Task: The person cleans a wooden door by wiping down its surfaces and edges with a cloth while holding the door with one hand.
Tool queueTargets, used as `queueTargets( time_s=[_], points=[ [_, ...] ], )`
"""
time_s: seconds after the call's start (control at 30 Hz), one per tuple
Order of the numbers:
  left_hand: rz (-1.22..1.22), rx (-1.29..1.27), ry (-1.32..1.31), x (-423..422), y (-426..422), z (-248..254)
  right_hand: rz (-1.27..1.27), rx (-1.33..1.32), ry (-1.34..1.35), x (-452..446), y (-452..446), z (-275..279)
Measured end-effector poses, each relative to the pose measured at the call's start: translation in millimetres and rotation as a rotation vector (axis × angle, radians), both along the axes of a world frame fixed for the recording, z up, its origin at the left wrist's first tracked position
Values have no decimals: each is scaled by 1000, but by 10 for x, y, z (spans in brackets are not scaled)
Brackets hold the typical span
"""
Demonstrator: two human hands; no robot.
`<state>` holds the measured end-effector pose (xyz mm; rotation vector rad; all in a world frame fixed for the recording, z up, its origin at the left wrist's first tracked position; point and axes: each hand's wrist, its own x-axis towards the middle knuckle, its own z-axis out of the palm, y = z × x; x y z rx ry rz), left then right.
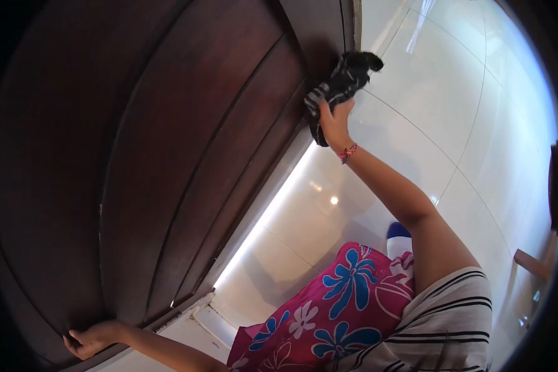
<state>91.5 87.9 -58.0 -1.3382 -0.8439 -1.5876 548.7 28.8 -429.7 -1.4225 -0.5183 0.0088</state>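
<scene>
Your right hand [335, 126] is closed about a bunched black cloth [347, 77] with pale stripes. The thumb and the visible finger press into its near side, with the cloth between them; the other fingers are hidden behind it, so their spacing cannot be told. The cloth lies directly beyond these fingertips, beside the edge of the dark wooden door [186, 111]. Its long axis runs roughly crosswise to your right forearm, one end sticking out past the fingers over the pale tiled floor [428, 118], the other hanging on the thumb side, close to the door. Whether it presses on the wood cannot be told.

Your left hand [96, 338] is on the same door, well apart from the cloth. Its fingers are loosely bent and slightly parted, with nothing visible between them; how firmly they meet the wood cannot be judged. The right hand is thus by far the nearer to the cloth, and the door spans the space between both sets of fingers.

A woven bracelet [348, 153] circles your right wrist, just behind the gripping fingers. Farther back from them, near your elbow, lies a flowered pink fabric [304, 319].
</scene>
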Motion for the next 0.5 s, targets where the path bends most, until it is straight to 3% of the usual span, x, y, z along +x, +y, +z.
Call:
queueTargets(
  time_s=[0.1,0.2,0.27,0.4,0.5],
  points=[
    [39,1,17,28,-15,-1,-22,-171,-59,-83,96,-284],
    [13,-8,-3,61,-8,-7,146,42,130,-28,75,-409],
    [15,-14,-28,82,-14,-7,239,486,582,-217,-53,217],
    [23,-6,10,34,-12,-19,-93,57,-158,-208,-13,555],
    [18,1,73,-85,28,3,-102,117,-172,13,50,933]
  ],
)
